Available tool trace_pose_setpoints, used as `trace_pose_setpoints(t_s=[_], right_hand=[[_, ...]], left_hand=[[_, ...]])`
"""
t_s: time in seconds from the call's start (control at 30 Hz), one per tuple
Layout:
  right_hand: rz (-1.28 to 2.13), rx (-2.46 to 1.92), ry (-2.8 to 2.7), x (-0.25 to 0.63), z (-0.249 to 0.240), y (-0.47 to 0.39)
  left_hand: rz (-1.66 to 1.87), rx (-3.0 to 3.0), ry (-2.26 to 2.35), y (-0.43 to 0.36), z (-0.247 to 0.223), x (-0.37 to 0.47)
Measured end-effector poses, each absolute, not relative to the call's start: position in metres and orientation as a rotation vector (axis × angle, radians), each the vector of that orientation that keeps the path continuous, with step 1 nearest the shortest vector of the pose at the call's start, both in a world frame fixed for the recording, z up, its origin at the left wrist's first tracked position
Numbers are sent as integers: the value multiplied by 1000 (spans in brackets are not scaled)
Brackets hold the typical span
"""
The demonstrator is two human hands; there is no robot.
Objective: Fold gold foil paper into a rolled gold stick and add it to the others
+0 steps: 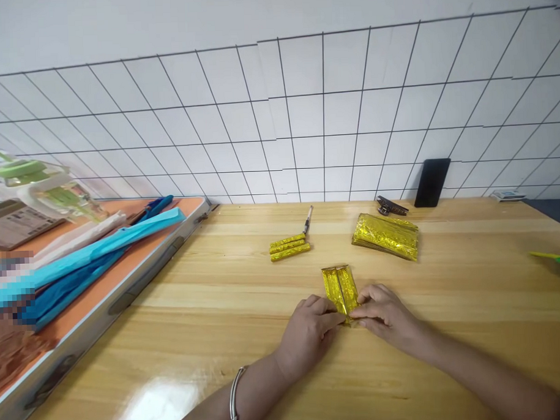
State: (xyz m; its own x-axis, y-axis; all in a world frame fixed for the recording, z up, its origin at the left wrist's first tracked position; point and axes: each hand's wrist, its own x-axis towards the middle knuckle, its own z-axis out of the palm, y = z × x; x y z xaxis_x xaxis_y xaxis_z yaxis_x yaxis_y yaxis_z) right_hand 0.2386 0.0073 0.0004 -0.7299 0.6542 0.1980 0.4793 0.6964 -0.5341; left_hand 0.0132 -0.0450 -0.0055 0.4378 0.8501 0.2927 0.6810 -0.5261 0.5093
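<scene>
Bare forearms reach in from the bottom edge, a silver bracelet (236,398) around the left wrist. Ahead of them, both hands meet over a gold foil piece (333,285) lying on the wooden desk (196,311), near its middle. The left hand (309,331) has its fingers bent close together on the piece's near end, and the right hand (387,310) pinches narrowly at the same end from the other side, fingertips almost meeting.

The foil piece is shiny yellow-gold with a crinkled, glittering surface. It shows two long panels side by side, divided by a thin lengthwise line, with a narrow dark edge at the far end; the fingers partly cover the near end.

Beyond it to the left lie three slim gold rolls (290,249), side by side, with a pen (308,220) at their right end. To the right, a stack of gold foil sheets (385,236) sits just in front of a dark hair clip (392,206). A black phone-like slab (432,182) leans against the tiled wall (304,117). On the far left, blue paper (102,250) lies on an orange surface (126,264).
</scene>
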Motion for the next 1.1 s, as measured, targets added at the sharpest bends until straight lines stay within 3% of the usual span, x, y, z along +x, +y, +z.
trace_pose_setpoints(t_s=[1.1], right_hand=[[609,-999,-2432,225,-8,12]], left_hand=[[885,2115,1406,-40,-3,16]])
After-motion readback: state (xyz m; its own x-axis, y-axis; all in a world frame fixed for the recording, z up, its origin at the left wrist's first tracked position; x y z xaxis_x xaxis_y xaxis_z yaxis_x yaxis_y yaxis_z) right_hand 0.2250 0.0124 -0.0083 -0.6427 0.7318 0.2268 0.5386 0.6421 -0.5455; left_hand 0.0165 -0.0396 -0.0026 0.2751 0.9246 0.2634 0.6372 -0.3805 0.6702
